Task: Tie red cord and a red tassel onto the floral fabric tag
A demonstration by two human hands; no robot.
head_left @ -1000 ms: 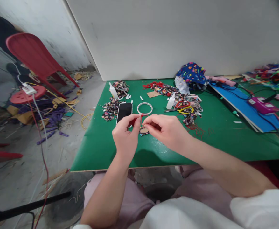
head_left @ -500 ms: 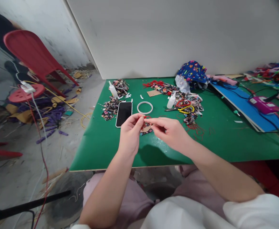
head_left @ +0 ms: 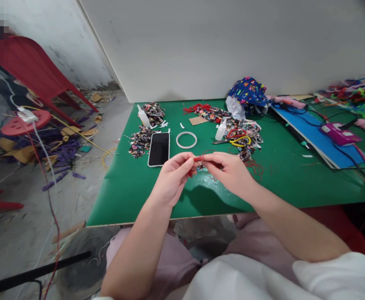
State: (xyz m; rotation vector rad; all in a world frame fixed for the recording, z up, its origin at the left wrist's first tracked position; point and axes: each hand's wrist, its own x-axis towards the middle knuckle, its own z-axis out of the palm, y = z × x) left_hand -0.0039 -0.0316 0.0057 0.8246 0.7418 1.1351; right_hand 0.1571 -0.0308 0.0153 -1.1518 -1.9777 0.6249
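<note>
Close together over the green table (head_left: 126, 196), both my hands pinch a small piece of red cord (head_left: 197, 158). My left hand (head_left: 177, 171) is closed on its left end, and short red strands hang below those fingers. Fingertips of my right hand (head_left: 224, 166) are pressed together at the cord's other end. Beneath the hands a bit of dark floral fabric shows, mostly hidden. Beyond them lie a white ring-shaped roll of tape (head_left: 186, 140) and a phone (head_left: 159, 149) with a dark screen.
Scissors (head_left: 240, 137) with red and yellow handles lie beside a white squeeze bottle (head_left: 221, 130) and floral fabric pieces (head_left: 254, 131). Another bottle (head_left: 144, 117) stands at the left. Loose red threads (head_left: 255, 166) lie at right. A blue folder (head_left: 313, 133) holds a purple box (head_left: 341, 134).
The red cord now shows stretched between my fingertips, with strands hanging under my left hand. The floral piece beneath is more hidden. The view has shifted slightly.
</note>
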